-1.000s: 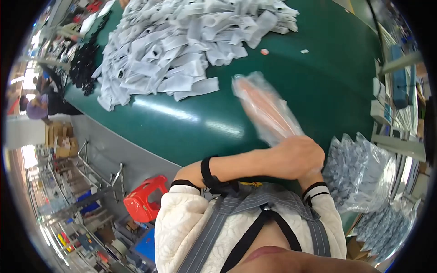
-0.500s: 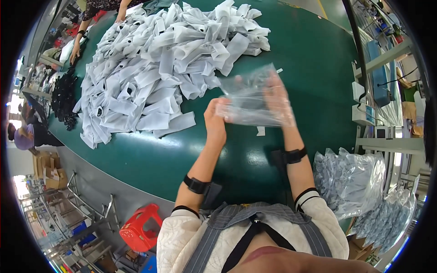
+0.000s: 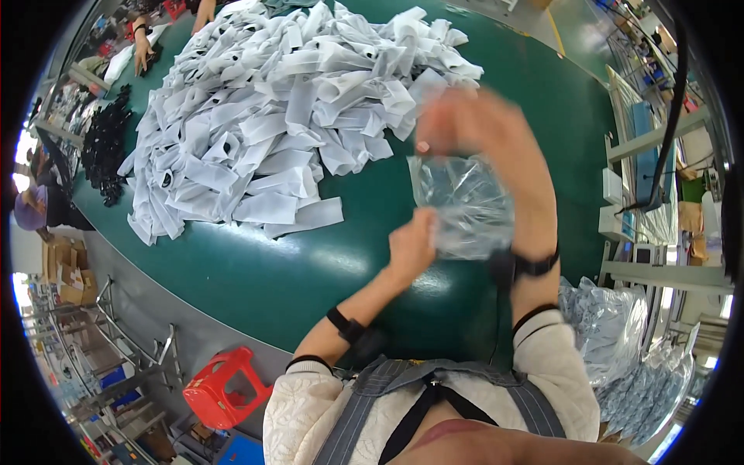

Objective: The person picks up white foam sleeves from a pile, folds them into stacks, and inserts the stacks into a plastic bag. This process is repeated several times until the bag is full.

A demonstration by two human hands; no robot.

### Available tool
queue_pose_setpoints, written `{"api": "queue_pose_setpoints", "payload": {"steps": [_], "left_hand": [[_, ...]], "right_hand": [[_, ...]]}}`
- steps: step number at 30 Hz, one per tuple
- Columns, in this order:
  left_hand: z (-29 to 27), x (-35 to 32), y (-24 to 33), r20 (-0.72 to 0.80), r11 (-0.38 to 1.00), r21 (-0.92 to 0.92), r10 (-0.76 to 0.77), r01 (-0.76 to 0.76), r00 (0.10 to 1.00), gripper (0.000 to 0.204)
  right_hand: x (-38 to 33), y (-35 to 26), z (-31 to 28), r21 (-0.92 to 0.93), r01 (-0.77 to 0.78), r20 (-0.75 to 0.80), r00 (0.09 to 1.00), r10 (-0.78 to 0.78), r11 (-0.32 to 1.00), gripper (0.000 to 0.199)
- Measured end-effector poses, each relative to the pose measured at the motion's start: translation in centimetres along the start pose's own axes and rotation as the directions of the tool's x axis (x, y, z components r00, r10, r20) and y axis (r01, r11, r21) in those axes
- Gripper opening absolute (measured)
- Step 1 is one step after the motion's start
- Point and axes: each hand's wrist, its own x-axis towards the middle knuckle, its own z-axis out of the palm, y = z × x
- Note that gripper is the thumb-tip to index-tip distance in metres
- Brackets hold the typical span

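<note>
A clear plastic bag (image 3: 465,205) hangs over the green table, creased and see-through. My left hand (image 3: 412,242) is closed on its lower left edge. Just above the bag's upper edge is my right hand (image 3: 469,124), smeared by motion, so its fingers cannot be made out. It overlaps the right end of a big heap of whitish, translucent flat sleeves (image 3: 310,101), some showing something dark inside. Whether the right hand touches a sleeve or the bag is hidden by the blur.
Black strap-like items (image 3: 108,143) lie at the green table's (image 3: 256,287) left end, near a co-worker's hand (image 3: 142,54). Filled clear bags (image 3: 608,329) stand low on the right. A red plastic stool (image 3: 225,387) is on the floor at lower left.
My right hand has left the bag's right side and swung up toward the heap. My left hand has moved down and right, and the bag has come closer to me.
</note>
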Motion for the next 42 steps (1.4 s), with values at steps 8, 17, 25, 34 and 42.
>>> {"api": "queue_pose_setpoints", "payload": {"steps": [8,17,25,34,42], "left_hand": [[-13.5,-6.0,-2.1,-0.187,0.999,-0.034,0.001,-0.008,0.982,0.035],[-29.5,-10.8,-8.4,-0.961,0.987,-0.059,-0.096,0.149,0.257,0.037],[-26.0,-15.7,-15.5,-0.721,0.895,-0.425,-0.424,0.134,0.548,0.035],[-22.3,-16.7,-12.6,-0.531,0.956,-0.034,-0.263,0.290,0.805,0.040],[-12.2,-13.6,-0.2,-0.170,0.879,0.370,0.384,-0.302,0.908,0.031]], "right_hand": [[18.7,18.1,-16.5,-0.835,-0.311,-0.439,0.874,-0.208,0.454,0.058],[22.0,24.4,-14.1,-0.834,-0.228,-0.228,0.972,0.063,0.502,0.062],[10.0,22.0,-1.8,-0.791,-0.206,-0.189,0.978,0.090,0.577,0.053],[-3.2,20.8,3.6,-0.887,-0.226,-0.274,0.959,-0.066,0.403,0.039],[-13.2,18.4,8.1,-0.951,-0.014,-0.110,0.948,-0.298,0.308,0.050]]}}
